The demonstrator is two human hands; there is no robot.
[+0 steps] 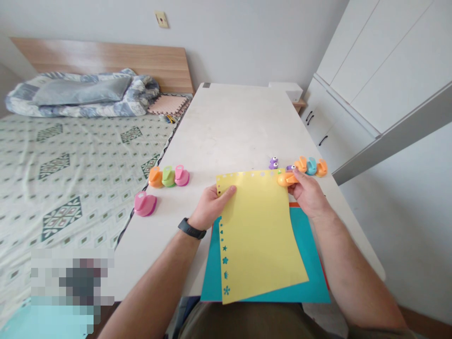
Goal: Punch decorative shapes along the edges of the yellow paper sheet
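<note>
A yellow sheet of paper (261,235) is tilted up over teal paper (307,249), and cut-out shapes such as stars, flowers and a crown run down its left edge and along its top. My left hand (211,206) grips the upper left edge of the sheet, thumb on top. In my right hand (310,194) is an orange craft punch (284,180), sitting over the sheet's top right corner. The fingers beneath the punch are partly hidden. Just beyond my right hand stand another orange punch (301,165), a blue punch (311,167) and small purple punches (273,163).
On the table's left side are an orange punch (155,178), a green punch (168,177), a pink punch (181,176) and a magenta punch (145,205). A bed (95,155) adjoins the white table (236,122) on the left. White cabinets (339,127) line the right.
</note>
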